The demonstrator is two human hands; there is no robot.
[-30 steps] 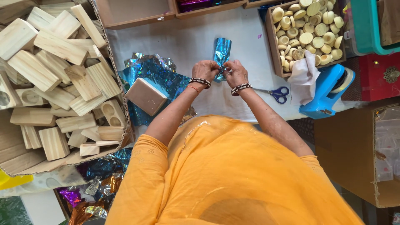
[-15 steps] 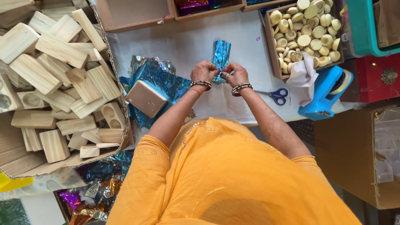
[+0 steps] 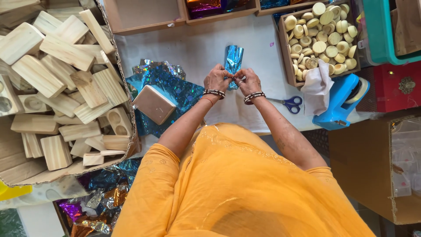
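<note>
Pale pine blocks (image 3: 52, 83) fill the carton left of the shiny blue foil wrap (image 3: 233, 61); left hand (image 3: 216, 79) and right hand (image 3: 247, 81) – each grip pinching its lower end – have lowered it slightly above the bench (image 3: 197, 48), twisting it shut; blue-handled scissors (image 3: 289, 104) lie right.

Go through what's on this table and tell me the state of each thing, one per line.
Left hand: pinching the blue foil wrap.
Right hand: pinching the same wrap.
Blue foil wrap: gathered at its near end, held over the table.
Blue foil sheets: spread flat, crinkled.
Wooden block: unwrapped, lying on the foil sheets.
Scissors: lying flat, blades hidden behind the right arm.
Tape dispenser: standing, untouched.
Box of round pieces: open, full.
</note>
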